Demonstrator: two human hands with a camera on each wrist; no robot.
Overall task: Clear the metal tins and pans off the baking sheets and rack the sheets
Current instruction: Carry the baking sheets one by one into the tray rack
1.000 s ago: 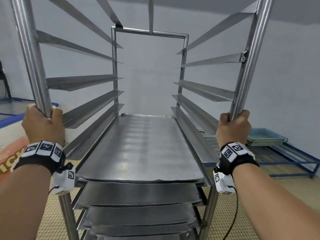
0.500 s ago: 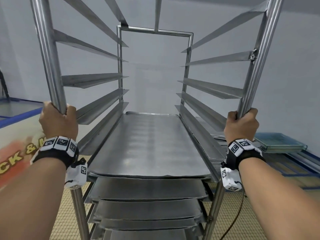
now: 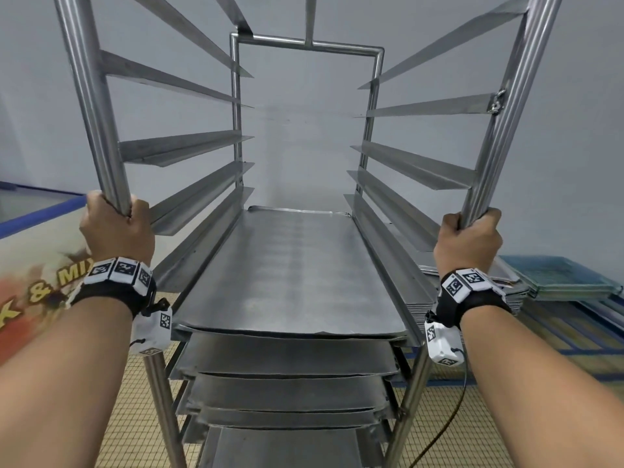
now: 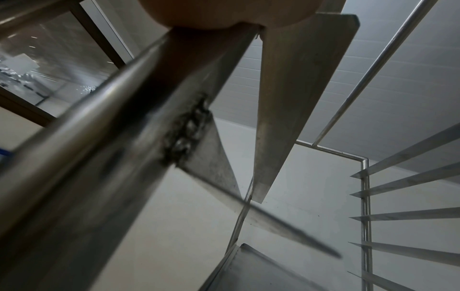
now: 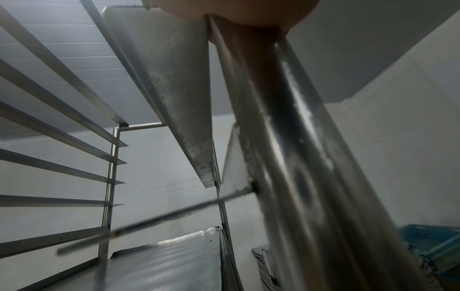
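Head view: blue trays (image 3: 567, 276) beside rack (image 3: 486, 157).

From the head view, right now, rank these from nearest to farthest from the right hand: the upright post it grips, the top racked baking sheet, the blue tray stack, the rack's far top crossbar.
1. Post, gripped by the right hand.
2. Top baking sheet, to its left.
3. Blue tray stack, low on the right.
4. Far crossbar, high at the rack's back.

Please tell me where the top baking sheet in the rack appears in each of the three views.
Head: top baking sheet fills the centre, on the rack's runners.
Left wrist: only its far corner, bottom centre-right.
Right wrist: bottom centre-left.
Shared landmark: the rack's rear top crossbar.
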